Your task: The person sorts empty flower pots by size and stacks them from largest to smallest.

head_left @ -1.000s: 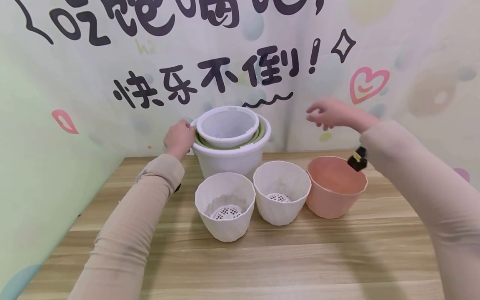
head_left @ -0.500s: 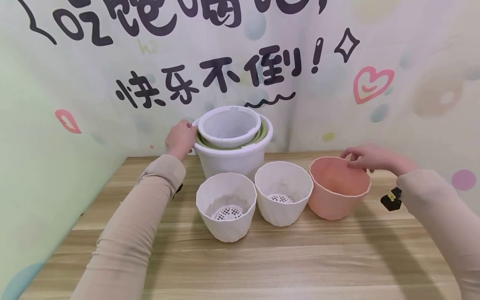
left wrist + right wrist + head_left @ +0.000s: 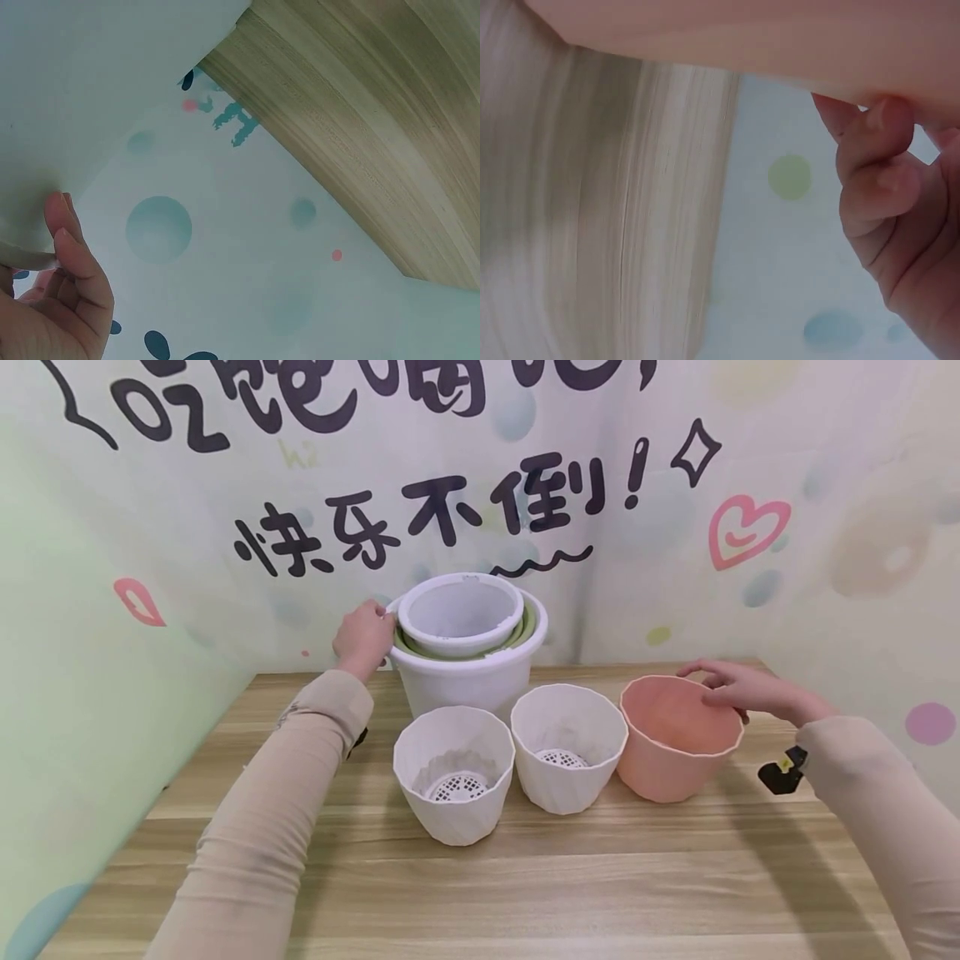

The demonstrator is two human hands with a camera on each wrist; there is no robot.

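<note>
My left hand (image 3: 363, 639) grips the left rim of a large white flower pot (image 3: 465, 683). In the left wrist view, the fingers (image 3: 79, 262) curl under that rim. Nested inside the large pot are a green pot (image 3: 528, 627) and a smaller white pot (image 3: 461, 607). My right hand (image 3: 753, 691) holds the right rear rim of a pink flower pot (image 3: 667, 768), thumb over the inside. The right wrist view shows curled fingers (image 3: 877, 199) against the pot's outer wall.
Two white faceted pots (image 3: 453, 818) with perforated bottoms stand in front of the large pot and left of the pink one. All rest on a wooden table (image 3: 525, 902). Behind is a printed wall cloth (image 3: 637, 577); a pale green wall (image 3: 75, 693) rises at left.
My right hand has come down from the air onto the pink pot's rim and now holds it. The left hand has stayed on the large white pot. The pots show no clear movement.
</note>
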